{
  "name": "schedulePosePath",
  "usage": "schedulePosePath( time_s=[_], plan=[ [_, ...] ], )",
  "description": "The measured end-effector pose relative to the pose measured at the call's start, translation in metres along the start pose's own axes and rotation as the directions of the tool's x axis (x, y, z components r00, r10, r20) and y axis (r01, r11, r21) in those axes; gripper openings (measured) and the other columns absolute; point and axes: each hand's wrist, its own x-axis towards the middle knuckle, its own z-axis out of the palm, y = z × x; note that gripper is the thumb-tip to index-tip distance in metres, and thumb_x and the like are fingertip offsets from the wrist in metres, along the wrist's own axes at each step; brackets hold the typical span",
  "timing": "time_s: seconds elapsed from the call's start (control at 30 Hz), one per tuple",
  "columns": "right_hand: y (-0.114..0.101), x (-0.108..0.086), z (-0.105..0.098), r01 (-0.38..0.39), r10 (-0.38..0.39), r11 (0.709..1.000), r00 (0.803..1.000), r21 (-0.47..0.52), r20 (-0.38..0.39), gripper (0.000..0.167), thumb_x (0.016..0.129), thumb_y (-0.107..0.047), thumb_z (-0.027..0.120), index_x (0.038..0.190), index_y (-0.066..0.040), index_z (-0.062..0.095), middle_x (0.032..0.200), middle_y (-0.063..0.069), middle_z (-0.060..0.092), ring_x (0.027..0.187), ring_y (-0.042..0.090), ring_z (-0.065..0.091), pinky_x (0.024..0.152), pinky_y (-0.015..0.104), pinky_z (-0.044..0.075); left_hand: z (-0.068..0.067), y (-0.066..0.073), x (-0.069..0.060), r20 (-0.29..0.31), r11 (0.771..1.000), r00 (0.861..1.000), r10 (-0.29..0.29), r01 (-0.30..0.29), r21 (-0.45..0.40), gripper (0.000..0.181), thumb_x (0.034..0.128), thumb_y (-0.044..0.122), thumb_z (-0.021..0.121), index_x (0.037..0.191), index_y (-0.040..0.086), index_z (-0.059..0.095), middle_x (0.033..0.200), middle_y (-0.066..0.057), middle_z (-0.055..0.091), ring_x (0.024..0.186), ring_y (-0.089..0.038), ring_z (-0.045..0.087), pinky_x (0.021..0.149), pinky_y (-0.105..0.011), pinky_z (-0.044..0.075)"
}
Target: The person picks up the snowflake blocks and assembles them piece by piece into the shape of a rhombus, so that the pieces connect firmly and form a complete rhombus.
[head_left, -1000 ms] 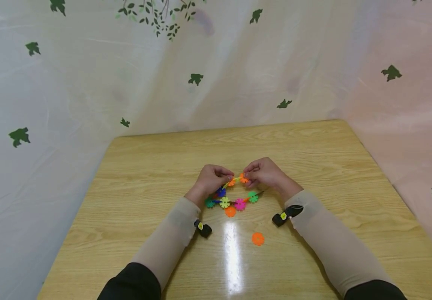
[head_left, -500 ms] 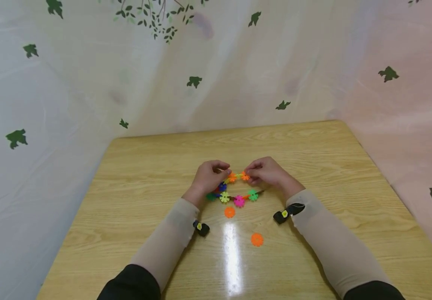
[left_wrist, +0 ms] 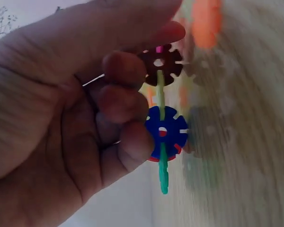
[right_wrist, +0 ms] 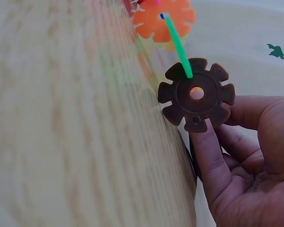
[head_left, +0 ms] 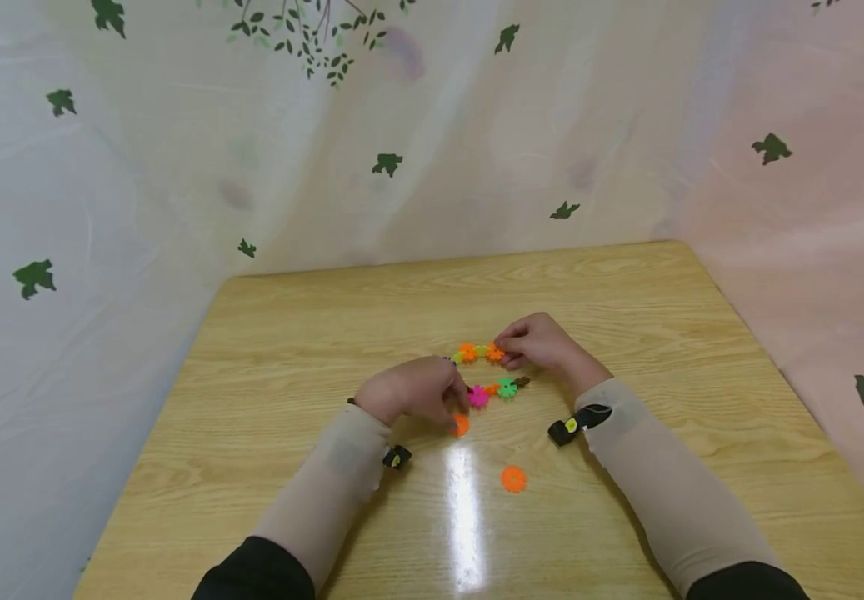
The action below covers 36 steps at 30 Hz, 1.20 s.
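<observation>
Slotted, flower-shaped plastic discs are joined edge to edge in a curved chain. My right hand (head_left: 541, 343) pinches the orange disc (head_left: 495, 352) at the chain's far end. In the right wrist view, a brown disc (right_wrist: 195, 106) and a green one (right_wrist: 178, 47) stand in front of the fingers and hide the grip. My left hand (head_left: 415, 390) reaches over the chain's left part, its fingertips at a loose orange disc (head_left: 461, 425). In the left wrist view, its fingers are loosely bent beside a blue disc (left_wrist: 168, 124), and the orange disc (left_wrist: 207, 23) appears apart from them.
A second loose orange disc (head_left: 513, 479) lies flat nearer the front of the wooden table (head_left: 626, 517). A pink disc (head_left: 479, 397) and a green disc (head_left: 507, 388) form the chain's near side. A leaf-patterned cloth (head_left: 461, 125) hangs behind the table.
My left hand has let go of the orange disc on the chain's far side and moved toward the loose orange disc nearer the body. My right hand stays almost in place, still pinching the end disc.
</observation>
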Motion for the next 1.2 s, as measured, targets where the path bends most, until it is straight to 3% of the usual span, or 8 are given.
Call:
schedulePosePath(
  time_s=[0.1,0.23,0.67,0.83,0.93,1.03,1.1,1.2],
  plan=[
    [0.000,0.000,0.000,0.005,-0.005,1.000,1.000,-0.001,0.004,0.025,0.102,-0.008,0.069,0.119,0.011,0.071,0.095,0.018,0.076,0.078,0.021,0.075,0.074,0.036,0.064,0.003,-0.001,0.002,-0.017,0.996,0.999,-0.038,0.039,0.082,0.025,0.0777,0.025,0.096,0.099,0.023,0.084,0.075,0.011,0.066,0.065,-0.007,0.053,0.060,-0.024,0.047],
    [-0.001,-0.001,0.000,0.012,-0.012,1.000,1.000,-0.002,0.012,0.028,0.103,-0.008,0.068,0.122,0.012,0.070,0.096,0.017,0.076,0.079,0.019,0.075,0.075,0.035,0.064,0.004,-0.002,0.002,-0.017,0.993,0.999,-0.051,0.053,0.105,0.025,0.0769,0.026,0.097,0.098,0.025,0.083,0.077,0.011,0.066,0.068,-0.009,0.055,0.061,-0.025,0.048],
    [0.001,-0.002,0.000,0.025,-0.025,0.999,0.999,0.021,0.021,0.026,0.104,-0.006,0.065,0.122,0.013,0.069,0.093,0.015,0.075,0.077,0.020,0.075,0.074,0.035,0.064,0.008,-0.012,0.006,-0.010,0.999,0.999,-0.041,0.041,0.028,0.022,0.0749,0.022,0.098,0.082,0.026,0.077,0.075,0.009,0.068,0.070,-0.010,0.057,0.063,-0.027,0.050],
    [0.002,0.000,0.000,0.016,-0.016,1.000,1.000,0.018,0.015,0.025,0.104,-0.005,0.065,0.122,0.012,0.069,0.094,0.015,0.075,0.078,0.020,0.075,0.074,0.036,0.064,0.006,-0.022,0.005,-0.006,0.996,1.000,-0.007,0.007,-0.088,0.019,0.0789,0.021,0.095,0.080,0.024,0.077,0.076,0.008,0.070,0.069,-0.009,0.060,0.063,-0.027,0.052],
    [0.002,-0.001,0.000,0.009,-0.009,1.000,1.000,0.008,0.012,0.026,0.104,-0.007,0.066,0.122,0.011,0.070,0.093,0.015,0.075,0.077,0.019,0.075,0.073,0.035,0.064,0.006,-0.030,0.004,0.015,0.967,0.999,0.038,-0.032,-0.253,0.015,0.0832,0.018,0.092,0.082,0.019,0.077,0.080,0.003,0.074,0.065,-0.011,0.061,0.061,-0.028,0.055],
    [0.002,-0.002,-0.001,0.013,-0.013,1.000,1.000,-0.012,0.022,0.027,0.104,-0.009,0.066,0.123,0.011,0.070,0.092,0.015,0.076,0.077,0.019,0.075,0.072,0.035,0.064,0.003,-0.039,0.004,0.007,0.907,0.997,0.076,-0.066,-0.417,0.011,0.0881,0.014,0.088,0.087,0.014,0.077,0.083,-0.003,0.076,0.059,-0.015,0.061,0.056,-0.033,0.056],
    [0.002,-0.003,-0.001,0.025,-0.024,0.999,0.999,-0.033,0.033,0.027,0.104,-0.010,0.067,0.122,0.010,0.070,0.092,0.015,0.076,0.078,0.019,0.075,0.072,0.035,0.064,0.000,-0.044,0.003,-0.036,0.870,0.996,0.082,-0.089,-0.484,0.010,0.0903,0.013,0.085,0.090,0.012,0.076,0.085,-0.006,0.077,0.055,-0.017,0.058,0.053,-0.035,0.055],
    [0.002,-0.003,-0.002,0.051,-0.047,0.997,0.997,-0.065,0.060,0.027,0.104,-0.009,0.067,0.122,0.010,0.071,0.093,0.015,0.076,0.079,0.020,0.075,0.074,0.035,0.064,-0.005,-0.050,0.002,-0.159,0.849,0.985,0.068,-0.141,-0.509,0.009,0.0923,0.016,0.084,0.093,0.013,0.075,0.086,-0.007,0.076,0.053,-0.018,0.055,0.051,-0.035,0.052]
  ],
)
